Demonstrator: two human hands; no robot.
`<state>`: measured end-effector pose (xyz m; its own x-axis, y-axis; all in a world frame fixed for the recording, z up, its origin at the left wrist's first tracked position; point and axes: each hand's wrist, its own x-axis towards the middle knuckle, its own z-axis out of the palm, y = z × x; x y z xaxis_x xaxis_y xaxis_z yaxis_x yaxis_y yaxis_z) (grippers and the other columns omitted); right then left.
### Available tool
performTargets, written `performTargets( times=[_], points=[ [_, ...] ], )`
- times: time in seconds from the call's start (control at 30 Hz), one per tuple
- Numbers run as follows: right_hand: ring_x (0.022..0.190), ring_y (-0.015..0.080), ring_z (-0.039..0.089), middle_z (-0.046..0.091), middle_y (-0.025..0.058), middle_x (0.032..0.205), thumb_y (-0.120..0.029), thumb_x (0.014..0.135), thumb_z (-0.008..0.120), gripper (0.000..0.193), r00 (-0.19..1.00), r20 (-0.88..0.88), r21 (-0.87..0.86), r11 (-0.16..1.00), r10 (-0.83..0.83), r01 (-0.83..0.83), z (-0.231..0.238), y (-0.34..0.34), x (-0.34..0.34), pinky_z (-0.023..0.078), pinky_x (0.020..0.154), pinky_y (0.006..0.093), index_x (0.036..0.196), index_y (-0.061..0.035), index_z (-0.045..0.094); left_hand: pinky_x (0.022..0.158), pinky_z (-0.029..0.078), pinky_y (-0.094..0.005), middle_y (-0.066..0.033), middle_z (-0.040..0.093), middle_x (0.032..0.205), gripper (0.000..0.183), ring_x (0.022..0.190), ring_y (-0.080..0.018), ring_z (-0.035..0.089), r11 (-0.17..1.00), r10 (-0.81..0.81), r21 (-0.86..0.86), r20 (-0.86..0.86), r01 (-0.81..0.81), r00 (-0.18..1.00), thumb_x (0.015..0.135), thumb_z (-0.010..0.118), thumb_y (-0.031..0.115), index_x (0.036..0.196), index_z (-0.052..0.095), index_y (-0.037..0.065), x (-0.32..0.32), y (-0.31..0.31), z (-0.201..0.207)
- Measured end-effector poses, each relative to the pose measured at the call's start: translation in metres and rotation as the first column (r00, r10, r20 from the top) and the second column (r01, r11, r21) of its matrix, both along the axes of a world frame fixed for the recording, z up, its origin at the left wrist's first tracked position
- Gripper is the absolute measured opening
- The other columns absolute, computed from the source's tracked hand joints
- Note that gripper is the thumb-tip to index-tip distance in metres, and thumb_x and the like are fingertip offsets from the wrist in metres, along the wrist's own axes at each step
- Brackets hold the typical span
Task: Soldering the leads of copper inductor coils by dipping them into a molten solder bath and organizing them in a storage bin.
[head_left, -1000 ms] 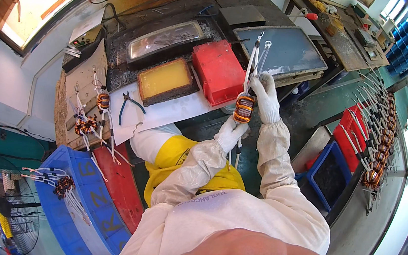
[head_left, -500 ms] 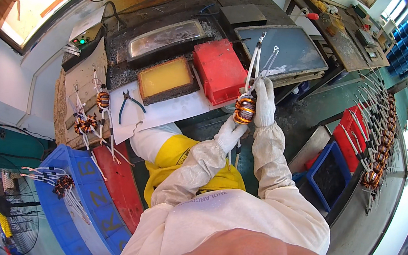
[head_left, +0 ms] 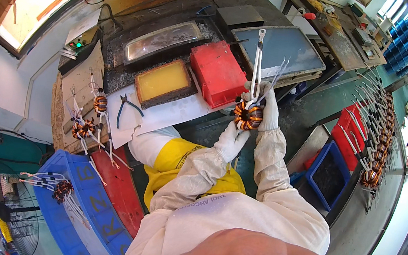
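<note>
A toroidal coil with copper windings is held up in front of me, its round hole facing my view. White-sleeved leads with ring terminals rise from it, and thinner leads fan out beside them. My left hand, in a white glove, grips the coil's lower edge with fingers and thumb. Gloved as well, my right hand closes round the coil's right side and the base of the leads; some of its fingers are hidden. Just left of the coil stands a red bin.
A tray of yellow, wax-like material and cutting pliers lie left of the red bin. Several coils rest on the left board, another on a blue crate. Coils line the right bench beside a blue tray.
The coil has turned from edge-on, so its hole now faces me. Its leads have swung with it, and my right hand has shifted slightly lower and to the right.
</note>
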<state>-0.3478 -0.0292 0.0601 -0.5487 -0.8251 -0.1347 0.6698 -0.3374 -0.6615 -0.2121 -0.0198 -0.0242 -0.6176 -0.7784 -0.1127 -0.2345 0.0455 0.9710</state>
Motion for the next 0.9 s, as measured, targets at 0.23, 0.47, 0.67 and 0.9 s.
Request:
performTargets(
  times=[0.23,0.47,0.67,0.9],
  points=[
    [0.061,0.0160,0.054,0.057,0.0114,0.087,-0.042,0.097,0.048,0.036,0.990,-0.029,-0.336,0.932,0.135,-0.137,-0.010,0.010,-0.010,0.050,0.068,0.0363,0.099,-0.0070,0.053,0.077,0.049,-0.0323,-0.0137,0.062,0.103,0.049,0.088,-0.0209,0.062,0.997,-0.036,0.056,-0.138,0.045,0.990,0.081,0.067,0.022,0.120,0.047,0.001,0.003,0.010,0.035],
    [0.058,0.0115,0.051,0.055,0.0076,0.084,-0.042,0.094,0.055,0.032,0.973,0.086,-0.437,0.886,0.215,-0.157,-0.010,0.013,-0.004,0.049,0.065,0.0305,0.100,-0.0101,0.055,0.088,0.047,-0.0336,-0.0147,0.064,0.106,0.047,0.099,-0.0248,0.062,0.997,-0.078,-0.026,-0.130,0.075,0.988,0.078,0.071,0.020,0.115,0.050,0.000,0.006,0.011,0.048],
    [0.063,0.0201,0.057,0.059,0.0135,0.088,-0.041,0.094,0.053,0.033,0.969,0.111,-0.427,0.891,0.222,-0.155,-0.014,0.012,-0.004,0.052,0.069,0.0396,0.101,-0.0090,0.055,0.087,0.047,-0.0350,-0.0165,0.063,0.107,0.053,0.098,-0.0274,0.063,0.996,-0.081,-0.041,-0.181,0.074,0.980,0.078,0.070,0.026,0.119,0.049,0.001,0.005,0.007,0.027],
    [0.065,0.0153,0.055,0.055,0.0089,0.086,-0.031,0.089,0.062,0.028,0.991,-0.042,-0.388,0.912,0.130,-0.136,-0.003,0.011,0.005,0.051,0.072,0.0360,0.097,-0.0073,0.050,0.089,0.047,-0.0385,-0.0206,0.062,0.111,0.061,0.102,-0.0346,0.061,0.967,-0.246,-0.060,0.014,0.247,0.969,0.079,0.068,0.038,0.124,0.047,0.002,0.024,-0.014,0.053]
  ],
)
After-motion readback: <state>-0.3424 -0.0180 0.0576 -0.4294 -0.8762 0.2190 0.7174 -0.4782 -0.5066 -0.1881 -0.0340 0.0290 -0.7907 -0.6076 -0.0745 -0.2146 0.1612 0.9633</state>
